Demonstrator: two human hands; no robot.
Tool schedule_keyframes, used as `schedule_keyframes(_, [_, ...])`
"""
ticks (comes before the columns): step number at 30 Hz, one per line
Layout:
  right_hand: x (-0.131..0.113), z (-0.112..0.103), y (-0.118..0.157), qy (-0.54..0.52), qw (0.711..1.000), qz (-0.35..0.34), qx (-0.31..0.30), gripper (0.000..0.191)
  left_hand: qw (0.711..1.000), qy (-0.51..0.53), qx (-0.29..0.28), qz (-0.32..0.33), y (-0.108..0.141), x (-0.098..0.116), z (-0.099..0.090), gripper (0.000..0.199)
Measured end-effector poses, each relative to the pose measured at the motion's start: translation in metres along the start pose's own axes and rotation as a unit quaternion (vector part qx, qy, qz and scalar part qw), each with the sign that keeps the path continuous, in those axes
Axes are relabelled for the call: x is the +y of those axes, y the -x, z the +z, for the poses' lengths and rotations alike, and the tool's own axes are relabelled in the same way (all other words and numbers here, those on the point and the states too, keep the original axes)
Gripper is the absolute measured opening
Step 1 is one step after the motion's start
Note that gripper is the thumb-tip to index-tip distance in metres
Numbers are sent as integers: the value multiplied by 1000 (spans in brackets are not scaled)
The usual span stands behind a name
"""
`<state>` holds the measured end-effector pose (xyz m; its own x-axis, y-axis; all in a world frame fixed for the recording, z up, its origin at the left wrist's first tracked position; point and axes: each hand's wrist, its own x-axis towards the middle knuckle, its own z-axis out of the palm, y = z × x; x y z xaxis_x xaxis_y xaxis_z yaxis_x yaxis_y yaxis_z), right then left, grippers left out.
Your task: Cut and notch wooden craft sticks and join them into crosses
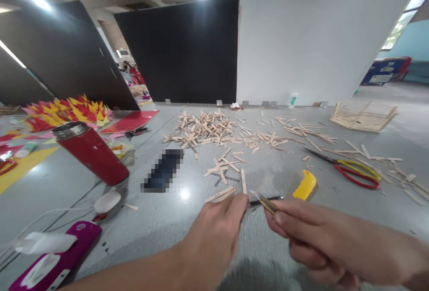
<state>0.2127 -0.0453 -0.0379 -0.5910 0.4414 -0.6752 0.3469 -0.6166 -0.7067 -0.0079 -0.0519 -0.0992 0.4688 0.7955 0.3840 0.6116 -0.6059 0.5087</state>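
On the grey table, my left hand (pixel 217 228) is closed, its fingertips pressed at the lower end of an upright wooden stick (pixel 243 181). My right hand (pixel 308 233) wraps round a slim craft knife (pixel 267 203), whose tip points up and left near that stick. A thin black object (pixel 268 201) lies between the hands, partly hidden by them. Just left of the stick are a few flat sticks (pixel 221 194). The yellow cutter-like piece (pixel 304 184) rests beyond my right hand.
A heap of wooden sticks (pixel 204 128) spreads across the middle. Scissors (pixel 355 171) and a stick frame (pixel 363 118) are at right. A red bottle (pixel 94 154), a blurred phone (pixel 165 170), a purple power bank (pixel 60 255) with cables and folded paper (pixel 72 111) are at left.
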Motion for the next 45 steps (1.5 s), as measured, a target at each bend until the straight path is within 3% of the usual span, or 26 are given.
schedule_keyframes(3, [10, 7, -10, -61, 998, -11, -6, 47, 999, 18, -10, -25, 1, 2, 2, 21])
schedule_keyframes(6, [31, 29, -35, -135, 983, -121, 42, 59, 996, 67, -20, -63, -1, 2, 5, 21])
schedule_keyframes(8, [34, 31, -39, -139, 983, -109, 54, 61, 995, 79, -18, -66, -2, 1, 5, 22])
schedule_keyframes(14, [1, -15, -4, 14, 994, -3, -105, 54, 999, 43, -10, -13, 4, 2, 2, 19])
schedule_keyframes(16, [6, -11, -8, -1, 996, -24, -83, 51, 999, 44, -2, -15, 6, 4, 4, 19])
schedule_keyframes(20, [32, 21, -30, -105, 988, -116, 14, 48, 995, 83, -10, -50, 4, 5, 4, 20])
schedule_keyframes(22, [33, 26, -30, -101, 990, -102, 18, 44, 994, 97, -14, -48, 2, 4, 3, 21])
schedule_keyframes(28, [-2, -3, 5, -50, 997, 2, -60, 36, 996, 77, -34, -20, -1, 3, -5, 20])
schedule_keyframes(33, [-5, -3, 11, -55, 997, -47, -32, 28, 987, 141, -42, -68, -6, 9, -11, 26])
schedule_keyframes(37, [-8, -10, 16, -29, 995, -92, 19, 27, 986, 130, -38, -101, -8, 13, -15, 31])
schedule_keyframes(42, [-19, -25, 22, 41, 992, -106, 44, 36, 986, 133, -42, -87, -7, 13, -18, 29])
schedule_keyframes(45, [-14, -18, 14, 17, 990, -121, 63, 35, 985, 134, -36, -98, -8, 13, -18, 29])
